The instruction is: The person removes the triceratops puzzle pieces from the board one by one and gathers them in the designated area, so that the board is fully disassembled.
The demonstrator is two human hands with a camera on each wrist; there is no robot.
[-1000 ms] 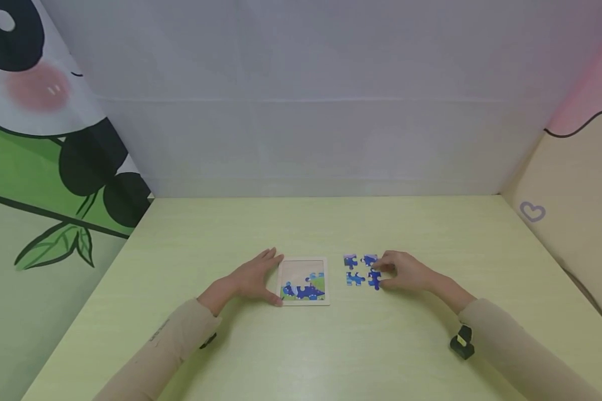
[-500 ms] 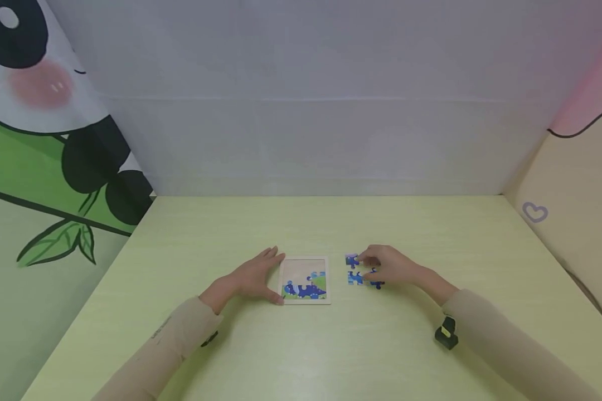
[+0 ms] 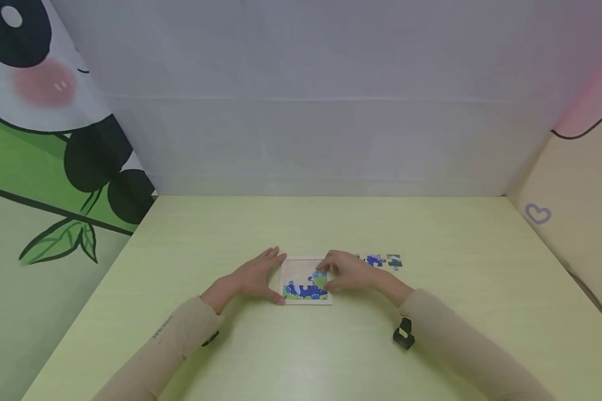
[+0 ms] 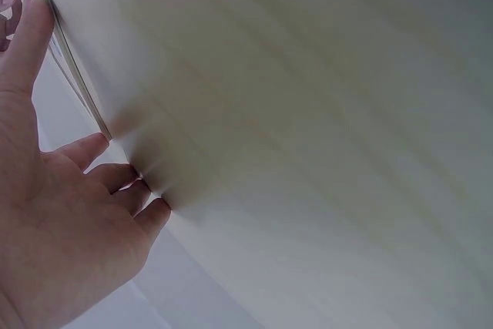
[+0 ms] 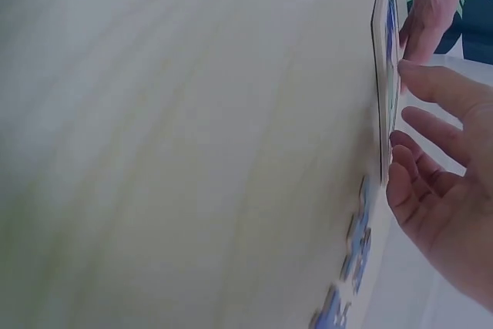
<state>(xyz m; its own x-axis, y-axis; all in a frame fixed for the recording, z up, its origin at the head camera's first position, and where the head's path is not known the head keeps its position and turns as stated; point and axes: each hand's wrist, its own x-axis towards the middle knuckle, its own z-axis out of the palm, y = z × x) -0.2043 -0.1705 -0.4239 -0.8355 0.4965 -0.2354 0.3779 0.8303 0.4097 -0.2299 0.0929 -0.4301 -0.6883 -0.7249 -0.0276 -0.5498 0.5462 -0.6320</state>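
A square wooden jigsaw frame [image 3: 306, 303] lies on the table, its lower part and right side filled with blue and green dinosaur pieces. My left hand [image 3: 255, 277] spans the left side of the frame, thumb at the near corner and fingers extended at the far corner. Over the right edge is my right hand [image 3: 352, 271], thumb and bent fingers spread apart close by the green and blue pieces there. In the right wrist view nothing shows between those fingertips. Loose puzzle pieces [image 3: 373, 260] lie right of the frame, some covered by the right hand and forearm.
A green-topped loose piece [image 3: 394, 260] sits farthest right in the row. The pale table [image 3: 291, 345] runs back to a grey cloth wall [image 3: 306, 145]. Painted panels stand on the left and right sides.
My right hand has moved left from the loose pieces to the right edge of the frame, uncovering the rightmost loose piece. The left hand keeps its place at the frame.
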